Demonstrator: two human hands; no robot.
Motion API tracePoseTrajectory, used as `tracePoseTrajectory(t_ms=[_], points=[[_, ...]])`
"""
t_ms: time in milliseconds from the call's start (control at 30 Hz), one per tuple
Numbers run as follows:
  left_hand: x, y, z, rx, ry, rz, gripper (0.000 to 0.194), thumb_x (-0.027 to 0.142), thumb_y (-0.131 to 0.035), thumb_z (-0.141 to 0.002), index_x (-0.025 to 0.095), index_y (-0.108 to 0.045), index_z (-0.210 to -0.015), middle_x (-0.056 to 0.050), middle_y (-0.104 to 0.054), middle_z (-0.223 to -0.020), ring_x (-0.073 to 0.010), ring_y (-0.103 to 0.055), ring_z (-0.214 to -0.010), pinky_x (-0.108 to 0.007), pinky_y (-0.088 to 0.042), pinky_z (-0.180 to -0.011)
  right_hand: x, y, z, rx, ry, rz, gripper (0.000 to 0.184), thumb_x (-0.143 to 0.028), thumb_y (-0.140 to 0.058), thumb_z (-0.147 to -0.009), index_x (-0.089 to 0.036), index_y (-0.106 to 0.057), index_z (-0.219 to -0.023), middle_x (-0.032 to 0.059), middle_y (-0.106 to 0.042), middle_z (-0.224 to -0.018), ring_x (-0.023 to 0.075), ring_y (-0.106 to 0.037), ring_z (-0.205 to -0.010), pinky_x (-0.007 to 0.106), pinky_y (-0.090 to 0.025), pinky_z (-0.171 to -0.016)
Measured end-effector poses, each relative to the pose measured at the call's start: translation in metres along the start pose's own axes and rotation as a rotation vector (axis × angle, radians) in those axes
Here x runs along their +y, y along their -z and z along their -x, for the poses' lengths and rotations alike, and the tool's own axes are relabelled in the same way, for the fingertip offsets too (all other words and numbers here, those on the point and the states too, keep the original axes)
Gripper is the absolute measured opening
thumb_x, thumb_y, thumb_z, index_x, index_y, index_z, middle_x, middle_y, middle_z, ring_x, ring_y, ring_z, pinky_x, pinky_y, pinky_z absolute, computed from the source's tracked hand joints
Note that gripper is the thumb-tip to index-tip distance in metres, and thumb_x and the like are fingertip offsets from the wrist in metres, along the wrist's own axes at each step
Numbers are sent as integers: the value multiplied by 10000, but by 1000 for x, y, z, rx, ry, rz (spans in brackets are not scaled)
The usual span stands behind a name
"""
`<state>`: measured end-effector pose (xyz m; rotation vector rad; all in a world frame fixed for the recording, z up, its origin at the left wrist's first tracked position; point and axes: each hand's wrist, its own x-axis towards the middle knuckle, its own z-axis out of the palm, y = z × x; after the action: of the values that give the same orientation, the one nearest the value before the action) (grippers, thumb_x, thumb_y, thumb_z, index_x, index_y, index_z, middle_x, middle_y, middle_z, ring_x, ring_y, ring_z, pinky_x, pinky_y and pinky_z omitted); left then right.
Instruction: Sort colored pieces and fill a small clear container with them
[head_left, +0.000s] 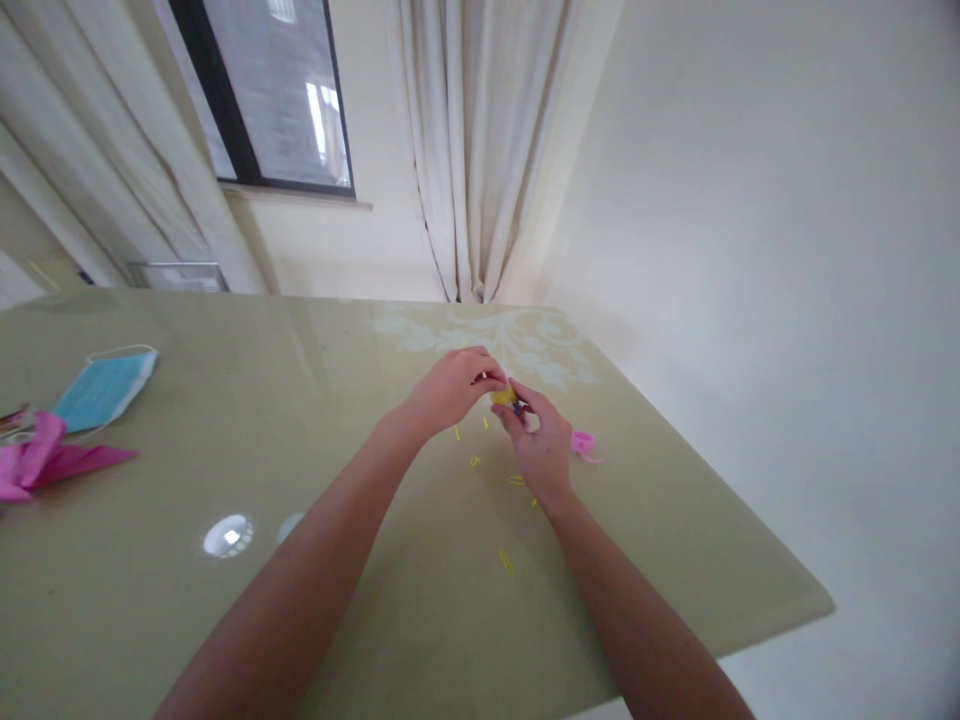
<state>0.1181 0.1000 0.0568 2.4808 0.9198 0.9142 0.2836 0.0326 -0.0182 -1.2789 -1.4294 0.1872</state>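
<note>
My left hand (452, 385) and my right hand (538, 443) meet above the middle of a glossy olive-green table (225, 620). Both have their fingers pinched together on a small yellow piece (503, 395) held between them. Something dark shows at the right fingertips, too small to name. Several thin yellow scraps (507, 561) lie on the table under and in front of the hands. A small pink rolled piece (583, 443) rests just right of my right hand.
Pink paper (52, 460) and a blue face mask (105, 388) lie at the table's left side. The table's right edge (750, 520) runs close to a white wall. Curtains (480, 150) and a window (270, 90) are beyond the far edge.
</note>
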Motion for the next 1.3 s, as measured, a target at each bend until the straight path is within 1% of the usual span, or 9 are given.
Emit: tracePoseTrajectory(t_ms=[200, 333, 400, 533, 767, 867, 1067, 1233, 1300], points=[[-12, 4, 7, -142, -93, -10, 279, 220, -522, -1021, 205, -800, -1003, -105, -635, -1158, -249, -605, -1205, -461, -465, -1111, 1, 0, -1, 10, 32, 11, 356, -393, -747, -903, -224, -775, -1215, 99, -794, -1096, 240, -721, -944, 407, -563, -914], [-14, 6, 11, -300, -153, 25, 472, 7, -467, -892, 238, -739, -1201, -100, -620, -1304, -224, -560, -1321, -455, -430, -1179, 0, -1, 0, 19, 73, 13, 326, -375, -719, -926, -247, -773, -1221, 101, -791, -1111, 251, -716, -986, 422, -559, -934], [-11, 6, 12, -311, -176, 33, 564, -48, -440, -818, 236, -733, -1209, -88, -649, -1297, -206, -577, -1311, -420, -438, -1179, 0, -2, 0, 26, 88, -6, 326, -367, -714, -930, -255, -768, -1232, 101, -787, -1135, 254, -711, -1012, 427, -555, -945], [-4, 9, 9, -204, -141, 17, 562, -60, -409, -786, 227, -777, -1098, -61, -723, -1238, -186, -652, -1212, -361, -491, -1123, 0, -2, -1, 15, 70, -61, 365, -366, -715, -932, -241, -751, -1273, 103, -784, -1139, 246, -710, -990, 414, -560, -926], [4, 19, 8, 16, 38, 26, 427, 2, -440, -828, 203, -794, -957, -15, -817, -995, -182, -757, -952, -317, -585, -920, -1, -2, -3, 53, 21, -104, 392, -387, -740, -915, -215, -754, -1267, 101, -788, -1134, 232, -717, -949, 392, -569, -891], [8, 17, 8, 7, 70, -34, 495, -34, -414, -785, 199, -786, -1013, -20, -806, -970, -180, -758, -899, -322, -593, -879, -1, -2, -3, 57, 11, -123, 396, -389, -738, -917, -207, -752, -1268, 108, -787, -1140, 233, -722, -951, 387, -575, -878], [14, 10, 11, -130, -82, -118, 575, -46, -379, -726, 220, -790, -1025, -63, -748, -1191, -215, -695, -1164, -400, -527, -1081, 3, -5, -3, 37, 55, -120, 382, -409, -723, -925, -241, -758, -1266, 109, -784, -1136, 248, -715, -975, 420, -569, -919], [-7, 14, 13, 63, 73, 103, 529, 26, -361, -812, 191, -749, -1133, -66, -768, -1159, -184, -752, -980, -315, -616, -841, 2, -3, -6, 85, -28, -178, 414, -426, -730, -906, -219, -755, -1263, 111, -780, -1162, 237, -720, -966, 405, -581, -896], [-28, 11, 15, 189, 208, 47, 454, 97, -372, -888, 183, -737, -1143, -71, -786, -1056, -195, -754, -951, -332, -614, -859, 1, -1, -9, 130, -87, -222, 427, -434, -734, -897, -203, -754, -1256, 114, -780, -1170, 234, -724, -974, 397, -585, -896]])
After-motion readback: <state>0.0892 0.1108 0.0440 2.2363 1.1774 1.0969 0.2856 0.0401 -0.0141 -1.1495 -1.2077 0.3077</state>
